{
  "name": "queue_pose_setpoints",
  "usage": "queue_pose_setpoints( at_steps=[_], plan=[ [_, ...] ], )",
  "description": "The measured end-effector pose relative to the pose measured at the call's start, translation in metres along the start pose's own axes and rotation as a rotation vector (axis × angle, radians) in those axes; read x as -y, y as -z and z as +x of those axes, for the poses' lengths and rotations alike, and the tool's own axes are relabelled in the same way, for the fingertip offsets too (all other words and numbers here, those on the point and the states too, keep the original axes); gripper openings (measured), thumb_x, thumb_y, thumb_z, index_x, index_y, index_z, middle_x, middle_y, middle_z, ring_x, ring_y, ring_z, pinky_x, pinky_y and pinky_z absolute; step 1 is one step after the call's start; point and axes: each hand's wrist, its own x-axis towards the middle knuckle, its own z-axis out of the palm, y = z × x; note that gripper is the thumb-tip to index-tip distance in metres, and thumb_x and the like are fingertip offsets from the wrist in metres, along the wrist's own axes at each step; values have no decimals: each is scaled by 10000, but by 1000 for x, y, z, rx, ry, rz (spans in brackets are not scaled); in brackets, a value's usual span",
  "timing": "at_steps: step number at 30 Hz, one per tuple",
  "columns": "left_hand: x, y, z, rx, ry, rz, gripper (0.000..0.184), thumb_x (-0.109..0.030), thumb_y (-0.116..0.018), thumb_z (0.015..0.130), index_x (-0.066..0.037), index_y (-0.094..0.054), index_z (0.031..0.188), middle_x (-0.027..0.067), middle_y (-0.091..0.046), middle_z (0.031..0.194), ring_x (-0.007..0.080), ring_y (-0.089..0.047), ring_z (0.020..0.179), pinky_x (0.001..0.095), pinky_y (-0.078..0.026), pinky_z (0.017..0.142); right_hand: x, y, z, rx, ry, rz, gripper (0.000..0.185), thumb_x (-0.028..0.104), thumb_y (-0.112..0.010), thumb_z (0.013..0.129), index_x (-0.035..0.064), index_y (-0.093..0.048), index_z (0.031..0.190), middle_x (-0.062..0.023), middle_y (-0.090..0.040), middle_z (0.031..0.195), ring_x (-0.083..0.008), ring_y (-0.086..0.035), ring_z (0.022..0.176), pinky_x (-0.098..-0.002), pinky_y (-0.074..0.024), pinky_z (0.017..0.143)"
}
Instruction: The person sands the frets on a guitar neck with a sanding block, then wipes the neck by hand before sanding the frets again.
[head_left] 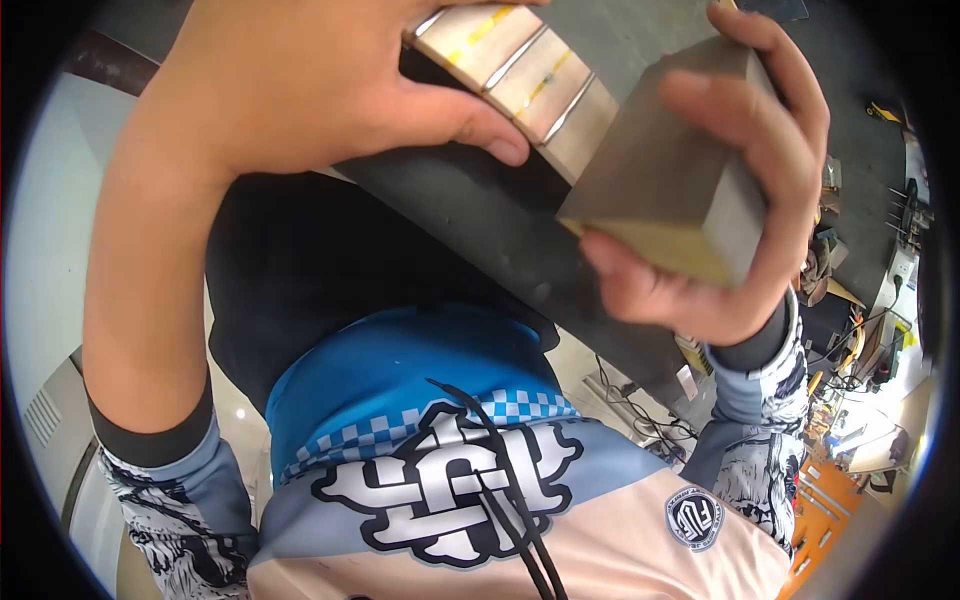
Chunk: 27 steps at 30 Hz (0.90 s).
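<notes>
Clasping a fretted wooden strip [548, 92] with my left hand [320, 90], thumb along its edge, I hold a grey block [650, 165] in my right hand [790, 185], thumb and fingers wrapped round it. The block overlaps the strip in view; I cannot tell whether they touch. Below lies a dark surface [555, 280]; farther off, at right, sits an orange panel [828, 490].

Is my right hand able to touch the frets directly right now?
Probably not: the right hand is wrapped around the block, which lies between it and the visible frets; it would likely need to let go first.
</notes>
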Motion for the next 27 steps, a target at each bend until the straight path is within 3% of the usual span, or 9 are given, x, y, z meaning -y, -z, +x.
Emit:
queue_pose_setpoints(
  at_steps=[1,4,10,13,15,19,24,27],
  plan=[
    [2,-4,0,-26,-13,-27,693,-596,-905,642,-90,-767,1095,100,-762,1049,304,-718,1080,390,-488,905,-6,0,-5,8,-70,-46,621,412,-942,692,150,-633,1163,-159,-527,1242,-305,-570,1188,-438,-457,993],
    [2,-11,-1,-37,5,-69,683,-597,-899,653,-88,-766,1089,104,-761,1048,301,-719,1076,391,-490,903,0,30,4,359,-25,-121,604,384,-943,683,141,-640,1145,-165,-535,1220,-302,-571,1164,-446,-451,1008],
    [-10,5,12,162,111,41,682,-597,-892,661,-85,-766,1093,103,-760,1063,285,-715,1077,384,-484,908,6,25,-1,243,-140,-57,672,412,-909,717,71,-584,1197,-165,-553,1178,-350,-515,1196,-488,-437,1021],
    [-18,13,18,164,153,-30,683,-600,-888,664,-82,-766,1092,104,-759,1073,278,-713,1071,382,-481,914,43,12,13,138,-53,-23,692,467,-882,750,72,-569,1224,-156,-561,1121,-331,-510,1182,-487,-450,993],
    [-13,8,17,173,129,4,681,-599,-887,667,-80,-767,1091,104,-759,1076,275,-712,1064,382,-479,918,7,24,-2,220,-140,-47,675,457,-880,754,89,-571,1227,-166,-565,1132,-323,-525,1156,-485,-455,991],
    [-6,-1,7,95,36,103,686,-601,-884,669,-76,-768,1095,98,-760,1071,271,-710,1063,387,-476,923,72,33,45,439,-259,-95,666,437,-887,741,77,-578,1208,-193,-520,1214,-327,-525,1152,-482,-445,991],
    [-14,6,8,72,95,-22,698,-608,-878,674,-73,-768,1108,92,-762,1081,264,-711,1060,390,-473,927,12,4,1,61,-130,-64,528,393,-884,754,147,-634,1150,-189,-507,1258,-312,-560,1141,-438,-459,968],
    [-16,-1,10,3,79,-53,700,-610,-875,678,-69,-768,1109,93,-763,1083,261,-713,1048,388,-473,927,46,18,1,151,-115,53,541,390,-885,753,154,-624,1164,-188,-497,1272,-308,-565,1137,-444,-457,974]
  ],
)
